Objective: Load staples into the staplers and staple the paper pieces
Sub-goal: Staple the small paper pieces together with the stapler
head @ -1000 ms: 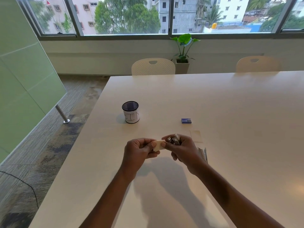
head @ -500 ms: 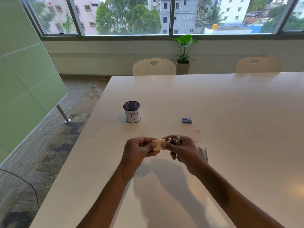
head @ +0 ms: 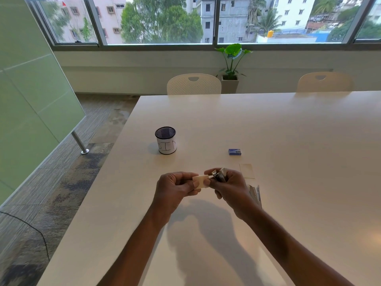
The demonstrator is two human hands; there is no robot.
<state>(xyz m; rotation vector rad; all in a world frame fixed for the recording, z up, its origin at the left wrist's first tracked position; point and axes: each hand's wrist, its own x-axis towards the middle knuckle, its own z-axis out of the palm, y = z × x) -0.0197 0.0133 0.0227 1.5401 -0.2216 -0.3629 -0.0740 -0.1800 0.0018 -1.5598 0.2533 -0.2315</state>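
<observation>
My left hand (head: 175,187) pinches a small cream paper piece (head: 201,181) above the near middle of the white table (head: 268,131). My right hand (head: 232,185) grips a small metal stapler (head: 219,175), its nose against the paper's right edge. Another paper piece (head: 246,170) lies flat just right of my right hand. A second metal stapler (head: 255,194) lies on the table behind my right wrist, partly hidden. A small blue staple box (head: 234,152) sits farther back.
A black mesh cup (head: 165,140) with a white label stands at the left. Two white chairs (head: 193,84) are tucked at the far edge, with a potted plant (head: 231,65) behind. The table's left edge drops to carpet beside a green glass partition (head: 31,100).
My hands stay almost in place; the paper and the stapler remain pressed together between them, with only slight shifts of view.
</observation>
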